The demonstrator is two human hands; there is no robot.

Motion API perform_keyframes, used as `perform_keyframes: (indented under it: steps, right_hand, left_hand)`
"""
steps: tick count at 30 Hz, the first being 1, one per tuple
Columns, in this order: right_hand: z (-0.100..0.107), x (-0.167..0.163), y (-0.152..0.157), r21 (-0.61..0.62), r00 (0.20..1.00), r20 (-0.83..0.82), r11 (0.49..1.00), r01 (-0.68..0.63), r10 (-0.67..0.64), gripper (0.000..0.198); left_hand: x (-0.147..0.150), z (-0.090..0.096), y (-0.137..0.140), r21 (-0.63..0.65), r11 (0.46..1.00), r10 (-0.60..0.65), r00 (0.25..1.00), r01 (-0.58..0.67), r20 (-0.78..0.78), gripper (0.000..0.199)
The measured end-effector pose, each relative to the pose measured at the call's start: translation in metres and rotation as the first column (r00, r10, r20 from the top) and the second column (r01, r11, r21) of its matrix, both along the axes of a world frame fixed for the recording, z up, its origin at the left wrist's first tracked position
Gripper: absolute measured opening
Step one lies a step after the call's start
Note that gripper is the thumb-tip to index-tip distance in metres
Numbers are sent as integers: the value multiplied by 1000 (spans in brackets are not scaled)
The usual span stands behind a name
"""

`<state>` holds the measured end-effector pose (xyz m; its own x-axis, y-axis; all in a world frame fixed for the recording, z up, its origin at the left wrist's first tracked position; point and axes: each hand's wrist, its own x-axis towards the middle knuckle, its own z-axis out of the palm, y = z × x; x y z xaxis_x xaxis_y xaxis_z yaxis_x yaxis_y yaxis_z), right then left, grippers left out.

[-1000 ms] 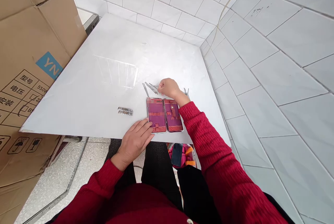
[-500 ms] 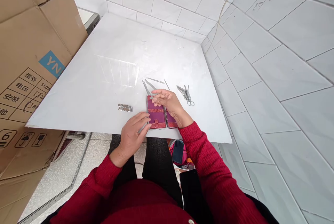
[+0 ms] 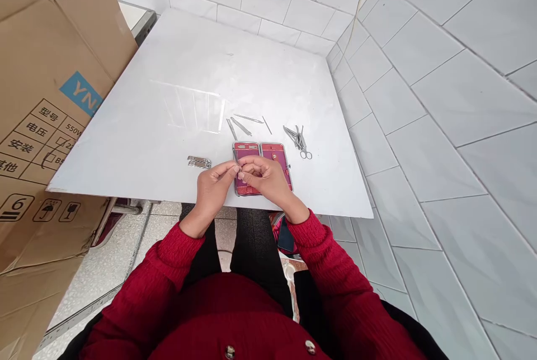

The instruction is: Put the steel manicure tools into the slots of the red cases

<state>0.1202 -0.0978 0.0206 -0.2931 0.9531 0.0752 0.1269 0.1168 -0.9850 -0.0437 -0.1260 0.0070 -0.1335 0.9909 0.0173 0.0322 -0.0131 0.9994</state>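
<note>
My left hand (image 3: 215, 189) and my right hand (image 3: 268, 181) meet over the left half of an open manicure case (image 3: 289, 181) with a red-purple lining. Their fingertips pinch together around a slim metal tool (image 3: 235, 155); its tip points away from me and its kind is hard to make out. Both hands are closed. Fingers cover much of the case's left half. Beyond the case lie several thin metal tools, among them a flat file-like one (image 3: 241, 126). Nail clippers (image 3: 198, 162) rest left of my left hand.
Small scissors (image 3: 305, 154) and plier-like nippers (image 3: 295, 136) lie right of the case on the white table (image 3: 126, 125). A large cardboard box (image 3: 46, 97) stands at the left. Tiled walls (image 3: 419, 125) border the back and right. The table's front edge is close to my legs.
My left hand has moved up and right from the case's left edge, and its fingers have closed. My right hand has lowered slightly, and the two hands' fingertips now meet.
</note>
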Motion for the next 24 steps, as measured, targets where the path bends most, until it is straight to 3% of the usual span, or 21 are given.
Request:
perform_keyframes:
  steps: [3,6,12,15,17,20,24]
  right_hand:
    - [7,6,2,-2,1000,-6,1000,15,-15,35]
    - [13,11,7,-110,997,-74,993,-46,38,43]
    - [13,10,16,-287,972,-197,941,-180,126,47]
    - [13,8,22,-318,976,-198,935,-156,95,50]
    - [14,7,29,-308,984,-168,946,-105,54,50]
    - [12,6,45,-262,997,-80,965,0,-22,46]
    - [5,4,68,-199,997,13,977,79,-78,40]
  left_hand:
    - [0,4,-1,-59,998,-24,994,31,111,36]
    - [0,9,-3,-116,985,-109,978,131,179,38]
    - [1,12,-9,-119,947,-278,945,300,170,36]
    - [-1,4,-13,-43,966,-254,967,254,-8,33]
    - [-5,-3,-18,108,977,-158,965,183,-207,29]
    - [-13,-14,-25,364,911,-3,886,195,-465,26]
    - [-21,-27,-32,469,809,64,740,354,-669,21]
